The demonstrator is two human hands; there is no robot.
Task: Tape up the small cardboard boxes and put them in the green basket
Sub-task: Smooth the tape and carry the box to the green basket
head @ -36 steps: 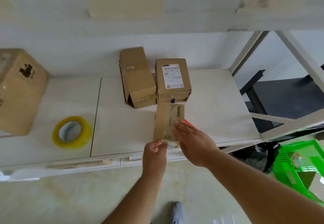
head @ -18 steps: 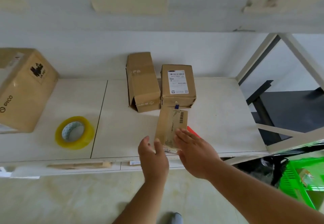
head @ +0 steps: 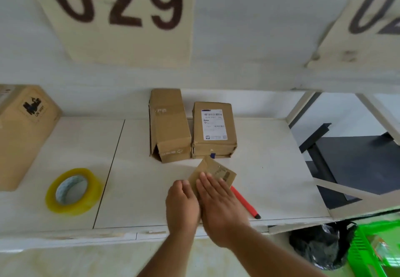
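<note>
A small flat cardboard box (head: 218, 171) with a barcode label lies on the white shelf (head: 270, 168), turned at an angle. My right hand (head: 218, 203) rests flat on its near part with straight fingers. My left hand (head: 181, 205) is at the box's left edge, fingers straight, touching it. Behind stand two more small boxes: a plain one (head: 168, 125) with an open end flap and one (head: 213, 129) with a white shipping label. A roll of yellowish tape (head: 72, 191) lies at the left. The green basket (head: 376, 248) is on the floor at the lower right.
A red-handled cutter (head: 244, 203) lies on the shelf just right of my right hand. A large cardboard box (head: 23, 131) stands at the far left. A black bag (head: 320, 246) sits on the floor beside the basket. Numbered signs hang above.
The flat box has been turned clockwise on the shelf. My left hand let go of its near corner and now lies open beside it; my right hand stays flat on it.
</note>
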